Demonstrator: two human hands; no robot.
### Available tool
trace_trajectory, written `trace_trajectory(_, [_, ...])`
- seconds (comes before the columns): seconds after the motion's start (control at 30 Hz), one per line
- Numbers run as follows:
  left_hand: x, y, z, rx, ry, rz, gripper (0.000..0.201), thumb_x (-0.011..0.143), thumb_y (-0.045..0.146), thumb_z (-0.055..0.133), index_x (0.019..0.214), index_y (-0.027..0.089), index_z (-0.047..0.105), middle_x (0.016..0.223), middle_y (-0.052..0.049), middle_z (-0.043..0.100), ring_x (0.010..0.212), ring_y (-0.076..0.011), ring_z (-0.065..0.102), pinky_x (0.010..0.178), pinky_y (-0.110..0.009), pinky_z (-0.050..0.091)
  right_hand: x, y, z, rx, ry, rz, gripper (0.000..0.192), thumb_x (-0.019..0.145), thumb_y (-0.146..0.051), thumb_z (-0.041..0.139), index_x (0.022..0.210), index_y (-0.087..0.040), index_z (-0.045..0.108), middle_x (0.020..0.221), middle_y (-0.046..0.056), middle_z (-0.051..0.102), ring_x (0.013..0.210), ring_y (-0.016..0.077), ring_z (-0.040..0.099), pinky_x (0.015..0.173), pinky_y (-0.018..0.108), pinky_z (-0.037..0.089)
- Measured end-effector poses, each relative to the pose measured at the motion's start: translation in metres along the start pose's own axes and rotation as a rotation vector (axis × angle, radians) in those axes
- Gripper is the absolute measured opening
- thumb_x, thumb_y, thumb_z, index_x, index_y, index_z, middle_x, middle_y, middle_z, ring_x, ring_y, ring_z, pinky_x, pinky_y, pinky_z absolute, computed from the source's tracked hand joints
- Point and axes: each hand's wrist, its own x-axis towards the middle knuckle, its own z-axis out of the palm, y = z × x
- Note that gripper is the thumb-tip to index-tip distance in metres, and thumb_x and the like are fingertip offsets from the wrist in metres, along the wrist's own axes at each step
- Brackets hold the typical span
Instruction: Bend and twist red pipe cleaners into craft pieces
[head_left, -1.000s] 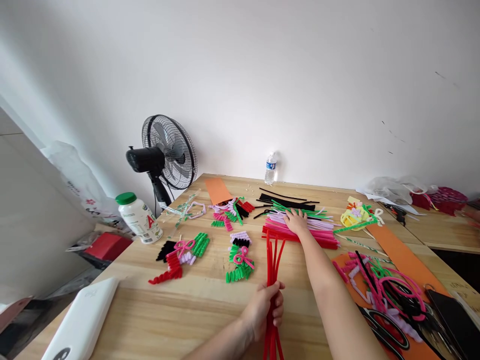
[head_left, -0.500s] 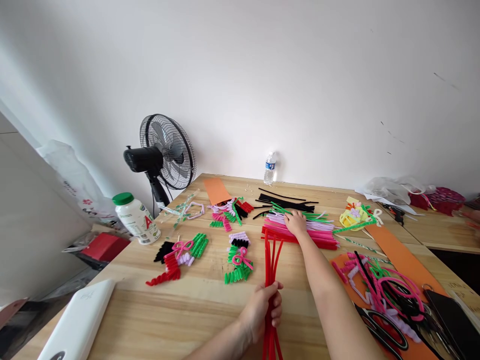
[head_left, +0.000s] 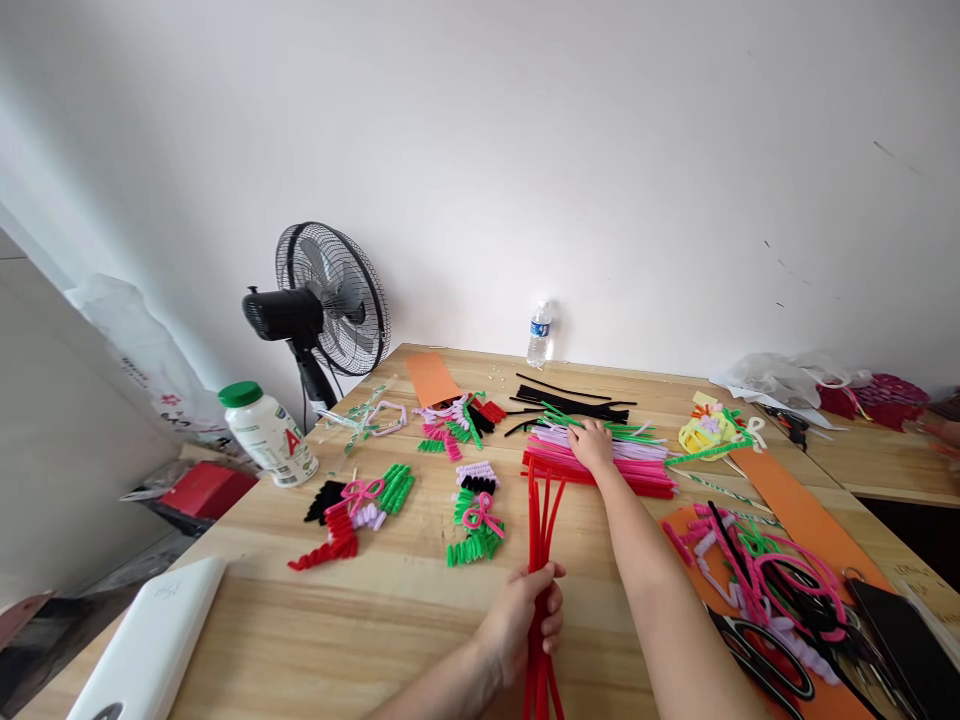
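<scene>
My left hand [head_left: 525, 622] is closed around a bunch of red pipe cleaners [head_left: 537, 520], which stand roughly upright near the front of the table. Farther back, my right hand [head_left: 592, 446] reaches over a pile of loose pipe cleaners in layers: green [head_left: 637, 432], lilac [head_left: 551, 437], pink [head_left: 637, 474] and red [head_left: 652, 490]. Its fingers bend down onto the lilac ones, and the fingertips are partly hidden. Black pipe cleaners [head_left: 574, 403] lie just behind the pile.
Coiled pipe-cleaner pieces [head_left: 341, 520] and another coiled group [head_left: 478, 515] lie left of the pile. Scissors [head_left: 765, 655], a phone [head_left: 900, 640] and orange sheets [head_left: 795, 515] are at right. A white bottle [head_left: 270, 440], power bank [head_left: 150, 640], fan [head_left: 330, 300] and water bottle [head_left: 538, 335] stand around.
The view has shifted very slightly. Both hands keep their places, the left on the red bunch and the right on the pile.
</scene>
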Motion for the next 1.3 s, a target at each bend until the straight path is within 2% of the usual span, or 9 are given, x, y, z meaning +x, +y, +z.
trace_trajectory(0.2, [-0.001, 0.0, 0.0, 0.0, 0.016, 0.007, 0.022, 0.075, 0.033, 0.054, 0.088, 0.018, 0.044, 0.054, 0.005, 0.044, 0.037, -0.0062, 0.031, 0.039, -0.022, 0.015, 0.001, 0.002, 0.003, 0.078, 0.035, -0.013, 0.044, 0.093, -0.041, 0.025, 0.121, -0.029, 0.058, 0.123, 0.009, 0.053, 0.115, 0.0274, 0.036, 0.092, 0.039, 0.026])
trace_trajectory(0.37, [-0.003, 0.0, 0.001, -0.007, 0.018, -0.003, 0.021, 0.076, 0.033, 0.053, 0.087, 0.019, 0.043, 0.054, 0.005, 0.043, 0.037, -0.0063, 0.031, 0.039, -0.022, 0.015, 0.006, 0.009, 0.009, 0.192, 0.084, -0.029, 0.04, 0.089, -0.039, 0.039, 0.121, -0.023, 0.056, 0.125, 0.008, 0.054, 0.117, 0.0261, 0.039, 0.096, 0.038, 0.028])
trace_trajectory(0.57, [-0.004, 0.002, 0.001, -0.013, 0.014, -0.011, 0.02, 0.076, 0.032, 0.052, 0.087, 0.018, 0.043, 0.053, 0.006, 0.043, 0.037, -0.0062, 0.03, 0.04, -0.022, 0.015, 0.017, 0.021, 0.016, 0.361, 0.142, -0.007, 0.046, 0.08, -0.03, 0.055, 0.123, -0.013, 0.053, 0.126, 0.012, 0.054, 0.117, 0.0232, 0.047, 0.099, 0.034, 0.034])
trace_trajectory(0.7, [-0.003, 0.003, 0.001, -0.021, 0.012, -0.019, 0.021, 0.075, 0.032, 0.054, 0.087, 0.018, 0.043, 0.053, 0.006, 0.042, 0.037, -0.0061, 0.031, 0.04, -0.022, 0.015, 0.025, 0.038, 0.008, 0.45, 0.169, 0.018, 0.042, 0.079, -0.017, 0.051, 0.12, -0.015, 0.055, 0.121, 0.01, 0.059, 0.108, 0.0196, 0.057, 0.091, 0.031, 0.044])
trace_trajectory(0.83, [-0.001, 0.004, 0.0, -0.051, 0.044, -0.006, 0.017, 0.077, 0.03, 0.05, 0.087, 0.018, 0.044, 0.053, 0.006, 0.042, 0.037, -0.0059, 0.03, 0.04, -0.021, 0.014, 0.026, 0.057, -0.01, 0.483, 0.192, 0.015, 0.037, 0.081, -0.011, 0.039, 0.11, -0.015, 0.062, 0.111, 0.01, 0.065, 0.101, 0.0194, 0.06, 0.087, 0.032, 0.047])
trace_trajectory(0.93, [-0.001, 0.004, 0.0, -0.076, 0.073, 0.001, 0.014, 0.079, 0.028, 0.048, 0.086, 0.017, 0.043, 0.052, 0.006, 0.04, 0.037, -0.0059, 0.03, 0.041, -0.021, 0.014, 0.017, 0.064, -0.02, 0.482, 0.135, -0.056, 0.029, 0.08, -0.012, 0.044, 0.096, -0.014, 0.068, 0.097, 0.01, 0.069, 0.091, 0.0207, 0.063, 0.082, 0.032, 0.048])
trace_trajectory(1.07, [-0.001, 0.003, 0.001, -0.098, 0.078, -0.007, 0.011, 0.08, 0.027, 0.047, 0.085, 0.017, 0.044, 0.052, 0.006, 0.04, 0.037, -0.0058, 0.03, 0.04, -0.021, 0.015, -0.001, 0.066, -0.023, 0.458, -0.027, -0.22, 0.013, 0.067, -0.017, 0.066, 0.08, -0.018, 0.072, 0.087, 0.007, 0.069, 0.081, 0.021, 0.063, 0.077, 0.03, 0.048])
trace_trajectory(1.17, [-0.001, 0.005, 0.001, -0.121, 0.117, -0.004, 0.008, 0.081, 0.024, 0.045, 0.085, 0.017, 0.044, 0.052, 0.006, 0.04, 0.036, -0.0056, 0.03, 0.04, -0.02, 0.015, -0.01, 0.064, -0.023, 0.42, -0.106, -0.296, 0.023, 0.06, -0.02, 0.074, 0.083, -0.019, 0.072, 0.095, 0.008, 0.067, 0.089, 0.0234, 0.061, 0.082, 0.031, 0.046])
trace_trajectory(1.3, [0.0, 0.008, 0.0, -0.159, 0.163, 0.017, 0.007, 0.079, 0.021, 0.046, 0.085, 0.017, 0.044, 0.051, 0.006, 0.039, 0.036, -0.0053, 0.029, 0.04, -0.02, 0.017, -0.015, 0.059, -0.028, 0.372, -0.114, -0.332, 0.028, 0.064, -0.021, 0.073, 0.091, -0.018, 0.071, 0.1, 0.01, 0.064, 0.095, 0.0241, 0.057, 0.084, 0.033, 0.044])
